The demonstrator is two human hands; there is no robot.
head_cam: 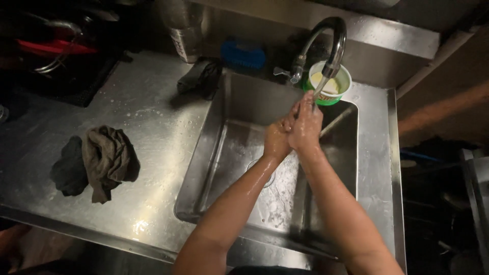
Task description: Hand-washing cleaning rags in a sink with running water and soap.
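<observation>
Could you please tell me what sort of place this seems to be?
Probably a working kitchen's wash area: a steel sink with a curved tap, a green tub of soap, and crumpled rags on the wet steel counter.

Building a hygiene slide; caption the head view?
Left hand and right hand pressed together under the faucet above a steel sink.

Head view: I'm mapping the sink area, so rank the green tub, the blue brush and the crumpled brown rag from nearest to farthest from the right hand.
From the right hand:
1. Green tub, just behind it by the tap.
2. Blue brush, behind the sink, to the left.
3. Crumpled brown rag, far left on the counter.
</observation>
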